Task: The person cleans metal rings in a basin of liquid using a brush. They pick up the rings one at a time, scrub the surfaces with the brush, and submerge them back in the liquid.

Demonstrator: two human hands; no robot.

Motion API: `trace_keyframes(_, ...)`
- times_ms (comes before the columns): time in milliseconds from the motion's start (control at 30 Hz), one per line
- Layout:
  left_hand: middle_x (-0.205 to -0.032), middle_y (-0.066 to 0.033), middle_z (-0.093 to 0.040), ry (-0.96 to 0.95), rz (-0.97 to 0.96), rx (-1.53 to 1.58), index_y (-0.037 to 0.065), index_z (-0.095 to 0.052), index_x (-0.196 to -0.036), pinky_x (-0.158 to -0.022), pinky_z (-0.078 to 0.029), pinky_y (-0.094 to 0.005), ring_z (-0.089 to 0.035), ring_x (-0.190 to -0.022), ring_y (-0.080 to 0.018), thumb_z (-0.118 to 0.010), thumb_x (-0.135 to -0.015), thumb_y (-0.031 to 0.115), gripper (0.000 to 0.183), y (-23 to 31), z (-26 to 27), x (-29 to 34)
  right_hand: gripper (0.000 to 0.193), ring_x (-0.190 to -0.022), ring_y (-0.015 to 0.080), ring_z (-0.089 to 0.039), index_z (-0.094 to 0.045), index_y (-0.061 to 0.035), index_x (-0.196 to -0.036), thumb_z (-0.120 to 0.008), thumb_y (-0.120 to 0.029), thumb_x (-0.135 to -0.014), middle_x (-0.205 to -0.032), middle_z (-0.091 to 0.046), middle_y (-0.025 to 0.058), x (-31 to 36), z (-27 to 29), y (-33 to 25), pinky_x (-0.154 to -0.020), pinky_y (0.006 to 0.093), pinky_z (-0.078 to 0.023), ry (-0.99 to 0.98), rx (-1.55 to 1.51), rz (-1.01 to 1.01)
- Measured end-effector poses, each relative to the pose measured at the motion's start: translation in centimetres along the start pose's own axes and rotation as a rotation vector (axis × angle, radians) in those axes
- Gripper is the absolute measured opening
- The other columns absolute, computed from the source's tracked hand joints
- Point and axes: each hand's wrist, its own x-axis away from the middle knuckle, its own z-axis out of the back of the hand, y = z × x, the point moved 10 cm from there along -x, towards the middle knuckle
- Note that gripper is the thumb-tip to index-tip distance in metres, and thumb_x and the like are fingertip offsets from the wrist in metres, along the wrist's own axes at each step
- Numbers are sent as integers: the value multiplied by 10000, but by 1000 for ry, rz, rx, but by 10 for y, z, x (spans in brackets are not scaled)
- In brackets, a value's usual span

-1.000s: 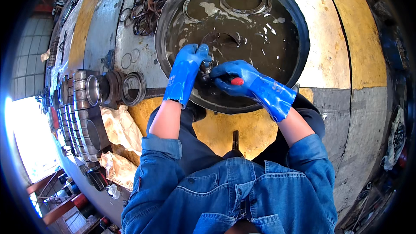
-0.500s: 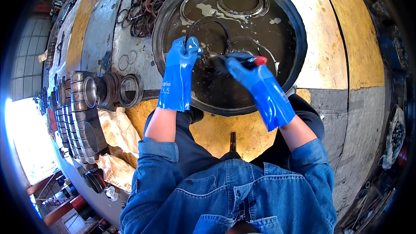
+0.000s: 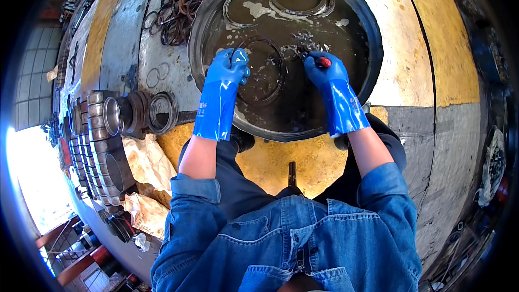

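Note:
My left hand [image 3: 227, 66], in a blue rubber glove, is closed on the left edge of a large, thin dark ring [image 3: 283, 69]. The ring hangs over murky brown liquid in a round black tub [image 3: 374, 38]. My right hand [image 3: 327, 70], gloved the same way, grips a red-handled tool [image 3: 323, 62]. Its dark front end points left toward the ring, over splashing liquid; I cannot make out its exact kind. Farther back in the tub lie a pale metal ring [image 3: 274, 1] and a second, partly sunken ring [image 3: 226, 13].
A heap of dark rings [image 3: 186, 0] lies beyond the tub's left side. Metal cylinder sleeves [image 3: 100, 146] are lined up at left, with a stack of rings [image 3: 162, 112] beside them. Crumpled brown paper [image 3: 148, 162] lies close to my left leg.
My right hand has moved right and slightly up with the tool, away from the ring's near side. The ring has tilted, showing a wider face; liquid splashes at the tool's end.

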Motion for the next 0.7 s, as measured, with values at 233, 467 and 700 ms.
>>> trace_keyframes(233,-799,-10,-620,67,-23,-165,55,-633,-1081,-550,-490,-263,-602,-660,-105,-685,-1004,341,301,-1,-10,12,343,-866,354,-739,-714,-111,-1209,-737,-183,-874,-1155,-746,141,75,3,-137,-782,423,-601,-72,193,998)
trace_keyframes(467,-784,-119,-703,33,-257,-226,-7,-678,-1117,-608,-550,-354,-677,-653,-206,-691,-1003,352,377,15,-30,14,230,-884,401,-724,-746,-217,-1121,-681,-211,-900,-1009,-754,143,53,-5,-96,-792,470,-584,-24,424,561)
trace_keyframes(700,-794,-180,-702,183,-519,-432,14,-714,-1028,-678,-564,-403,-714,-723,-316,-702,-986,302,291,38,-39,33,302,-772,182,-701,-770,-44,-1021,-713,-316,-905,-898,-753,88,46,-43,-22,-714,341,-538,-539,-321,-158)
